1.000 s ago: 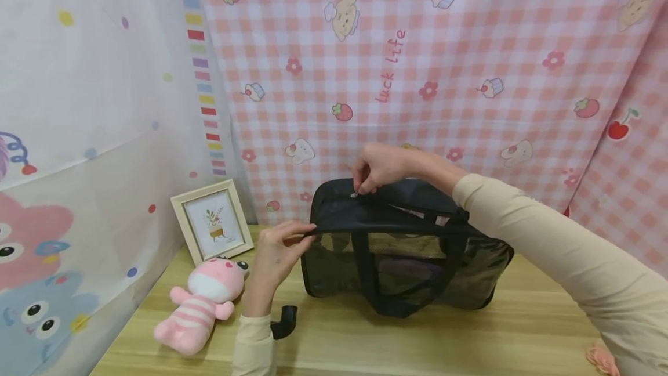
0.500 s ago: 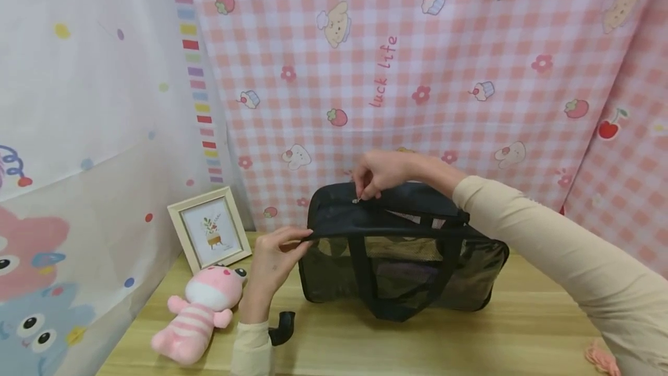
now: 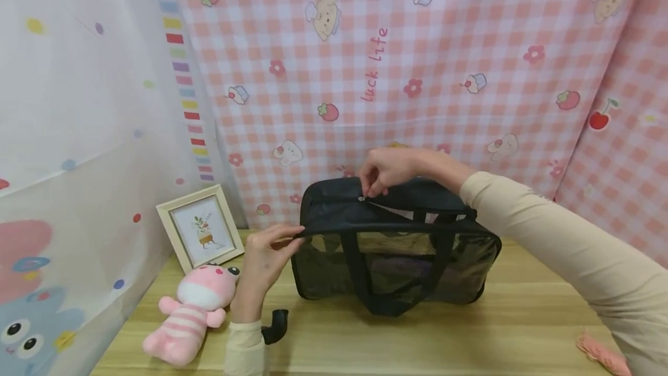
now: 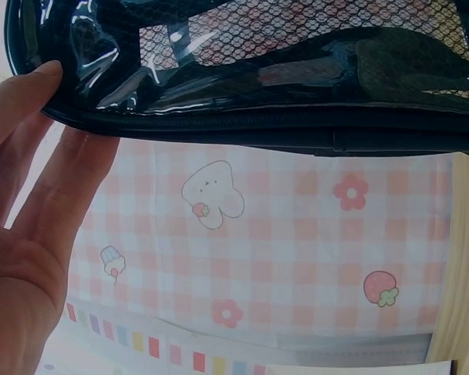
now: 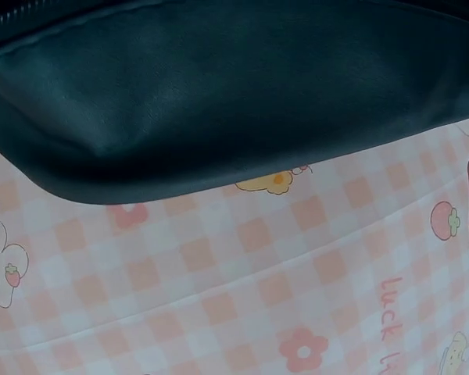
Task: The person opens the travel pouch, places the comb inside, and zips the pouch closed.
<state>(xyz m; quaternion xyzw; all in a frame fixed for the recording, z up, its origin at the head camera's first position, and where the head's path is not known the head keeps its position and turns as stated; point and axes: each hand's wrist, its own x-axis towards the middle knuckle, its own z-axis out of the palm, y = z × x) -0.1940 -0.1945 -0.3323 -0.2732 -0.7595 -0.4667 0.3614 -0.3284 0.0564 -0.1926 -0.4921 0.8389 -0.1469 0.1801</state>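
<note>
A black bag [image 3: 323, 266] with see-through sides and a dark strap handle [image 3: 360, 274] stands upright on the wooden table. Along its top runs a zipper, with a gap between its edges to the right of the metal zipper pull [image 3: 362, 198]. My right hand [image 3: 388, 170] pinches that pull between thumb and fingers. With thumb and fingers, my left hand [image 3: 266, 257] pinches the bag's upper left corner. The left wrist view shows the thumb [image 4: 48, 78] on the clear side and mesh inside. Only the bag's dark top [image 5: 242, 94] and a sliver of hand appear in the right wrist view.
A framed plant picture [image 3: 200, 228] and a pink striped plush toy [image 3: 190, 312] are at the left of the table [image 3: 417, 344]. A black curved piece [image 3: 276, 326] is beside the left wrist. Something pink [image 3: 602, 354] lies at lower right. Checked cloth [image 3: 449, 45] hangs behind.
My right hand has drawn the zipper pull a short way right along the bag's top. My left hand keeps its grip on the corner. The head view has shifted slightly.
</note>
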